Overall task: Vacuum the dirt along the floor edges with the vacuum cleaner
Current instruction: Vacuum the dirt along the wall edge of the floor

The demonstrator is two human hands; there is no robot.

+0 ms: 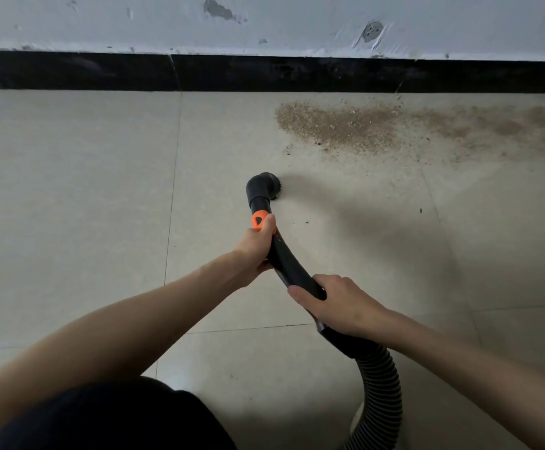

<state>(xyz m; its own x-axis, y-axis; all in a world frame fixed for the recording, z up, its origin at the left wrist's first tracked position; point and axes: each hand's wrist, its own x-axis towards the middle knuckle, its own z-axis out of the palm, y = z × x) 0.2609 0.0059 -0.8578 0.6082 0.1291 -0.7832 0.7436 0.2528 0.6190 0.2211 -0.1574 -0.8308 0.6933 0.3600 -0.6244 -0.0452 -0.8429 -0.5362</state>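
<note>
While the black baseboard [264, 73] runs the whole width ahead of you, most of the job remains: the pale tiled floor [70, 190] below its left stretch looks clean, but a broad brown dirt patch [362, 128] lies against its right stretch, untouched as far as I can judge. The ribbed hose [381, 384] trails back from the baseboard toward you. Your right hand [339, 303] clenches the curved black wand [287, 261]; your left hand [258, 245] wraps it nearer the baseboard, at the orange collar [259, 220]. The brush nozzle [264, 186] sits short of the dirt, nearer you. A few loose specks [307, 222] lie farthest from the baseboard.
</note>
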